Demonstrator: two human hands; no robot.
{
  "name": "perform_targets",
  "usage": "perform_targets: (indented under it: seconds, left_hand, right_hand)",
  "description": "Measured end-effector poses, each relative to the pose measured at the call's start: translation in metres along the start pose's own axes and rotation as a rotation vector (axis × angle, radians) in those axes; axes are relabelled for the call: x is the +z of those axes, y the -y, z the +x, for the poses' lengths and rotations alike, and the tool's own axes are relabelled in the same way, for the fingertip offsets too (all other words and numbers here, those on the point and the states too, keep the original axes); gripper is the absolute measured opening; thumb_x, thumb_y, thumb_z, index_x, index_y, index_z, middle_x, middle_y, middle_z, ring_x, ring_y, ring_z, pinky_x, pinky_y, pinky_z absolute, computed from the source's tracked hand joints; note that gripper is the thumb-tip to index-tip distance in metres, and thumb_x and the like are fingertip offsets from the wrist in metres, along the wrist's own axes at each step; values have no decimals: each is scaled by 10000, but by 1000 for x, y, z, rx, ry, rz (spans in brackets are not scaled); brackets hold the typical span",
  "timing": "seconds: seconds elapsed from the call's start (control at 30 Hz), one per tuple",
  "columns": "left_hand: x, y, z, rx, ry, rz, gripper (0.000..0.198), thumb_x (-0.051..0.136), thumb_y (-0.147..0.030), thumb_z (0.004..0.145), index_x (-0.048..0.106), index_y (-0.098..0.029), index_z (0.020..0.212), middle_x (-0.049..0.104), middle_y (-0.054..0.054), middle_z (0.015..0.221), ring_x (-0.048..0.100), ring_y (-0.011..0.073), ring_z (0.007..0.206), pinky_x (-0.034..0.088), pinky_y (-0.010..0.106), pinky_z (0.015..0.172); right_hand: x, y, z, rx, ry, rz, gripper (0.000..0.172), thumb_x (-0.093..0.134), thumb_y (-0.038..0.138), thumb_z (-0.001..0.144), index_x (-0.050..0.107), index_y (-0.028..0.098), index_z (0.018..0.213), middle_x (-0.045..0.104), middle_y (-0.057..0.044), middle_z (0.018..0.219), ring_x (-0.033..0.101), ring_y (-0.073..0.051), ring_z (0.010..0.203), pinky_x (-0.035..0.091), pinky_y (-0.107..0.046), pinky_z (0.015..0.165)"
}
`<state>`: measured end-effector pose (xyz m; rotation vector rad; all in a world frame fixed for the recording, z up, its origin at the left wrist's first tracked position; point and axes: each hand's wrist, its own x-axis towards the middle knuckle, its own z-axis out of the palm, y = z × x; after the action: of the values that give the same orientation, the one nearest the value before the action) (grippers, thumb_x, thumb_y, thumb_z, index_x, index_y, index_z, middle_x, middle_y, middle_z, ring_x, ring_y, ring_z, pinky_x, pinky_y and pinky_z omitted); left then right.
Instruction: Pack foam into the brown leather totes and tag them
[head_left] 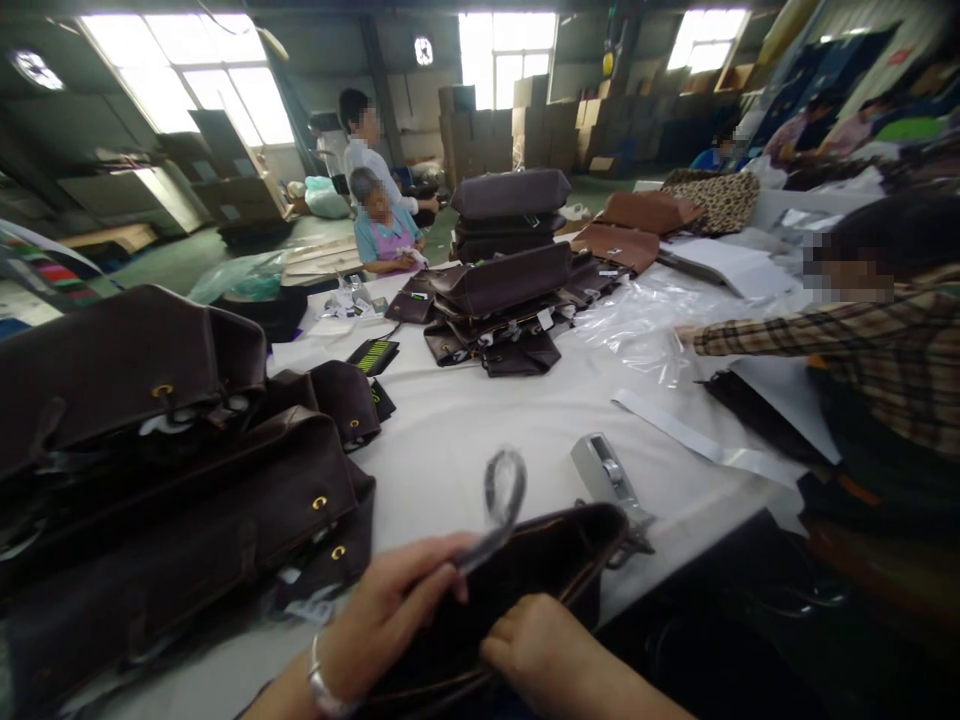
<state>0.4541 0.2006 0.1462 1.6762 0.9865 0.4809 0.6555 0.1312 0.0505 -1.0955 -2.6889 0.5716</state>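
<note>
From the head view, the person's left grip (409,595), with a bangle (322,685) at its wrist, is closed, thumb against fingers, on the lower end of a looped strap (491,545). The loop stands up just beyond the fingertips; it is blurred, with a greyish look. The right grip (536,640) is curled into a loose fist, its fingers folded over the near rim of a dark brown bag (559,545). That bag lies directly under and between both grips, its mouth gaping upward and its far corner reaching ahead and to the right of the right grip.

Just beyond that corner a grey tape dispenser (604,470) sits tilted on the white tabletop (450,420). Left of the left grip, and near it, dark bags with gold eyelets are heaped in a left-hand stack (292,500). Well ahead of both grips rises a middle stack (510,280) of similar bags. Far to the right of the right grip, a co-worker's plaid sleeve (780,335) stretches toward clear plastic sheeting (645,335). Farthest ahead, past the middle stack, a person in a pink apron (394,240) is at the tabletop's far side.
</note>
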Motion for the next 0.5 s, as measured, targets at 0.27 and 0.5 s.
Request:
perform_targets:
  seconds: [0.27,0.5]
  left_hand:
    - [45,80,2,-290,260,-171,391,517,-470,864,690,-153,1014,700,47,876,608,171,780,479,262,754]
    - [51,134,20,-220,562,289,245,558,-361,777,743,-253,896,736,24,838,655,240,819,503,348,803]
  right_hand:
    - [-9,-4,1,-27,-69,72,114,519,120,878,610,185,900,690,-7,873,623,-151,791,442,-243,711]
    - [1,-3,-14,-52,26,-47,106,523,153,865,582,201,939,681,-2,814,607,-159,677,395,-275,584]
